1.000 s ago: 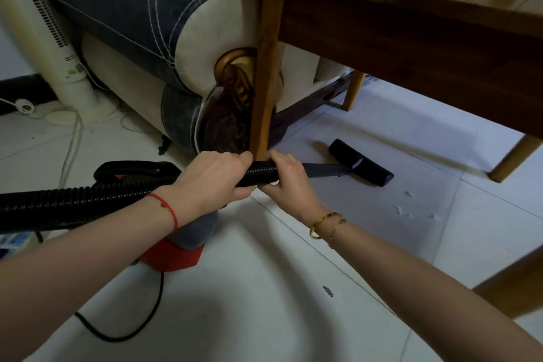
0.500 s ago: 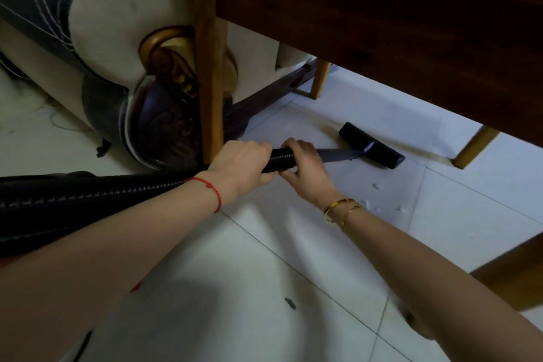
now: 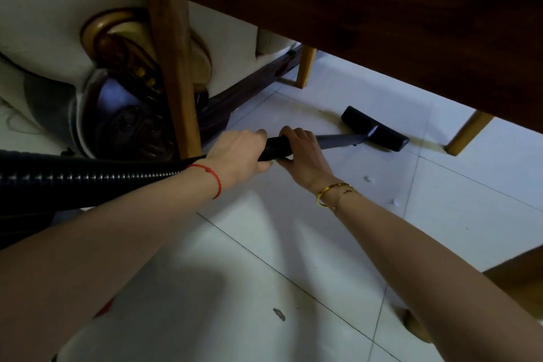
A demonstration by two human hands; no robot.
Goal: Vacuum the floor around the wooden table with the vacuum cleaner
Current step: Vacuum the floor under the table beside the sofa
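A black ribbed vacuum hose [image 3: 97,178] runs in from the left. My left hand [image 3: 239,156] grips it, and my right hand [image 3: 302,156] grips its end just ahead, where a grey tube [image 3: 338,140] leads on. The black floor nozzle [image 3: 374,129] lies flat on the white tiles under the wooden table [image 3: 352,3]. Small white crumbs [image 3: 368,179] lie on the floor to the right of my right hand.
A table leg [image 3: 173,67] stands just behind my left hand, with a sofa's carved armrest [image 3: 123,73] behind it. More table legs [image 3: 305,70] [image 3: 467,134] stand beyond the nozzle. A dark scrap [image 3: 279,314] lies on the near tiles.
The view has dropped lower and closer under the table. Both hands have pushed the hose forward, and the nozzle has slid farther under the table towards the far legs.
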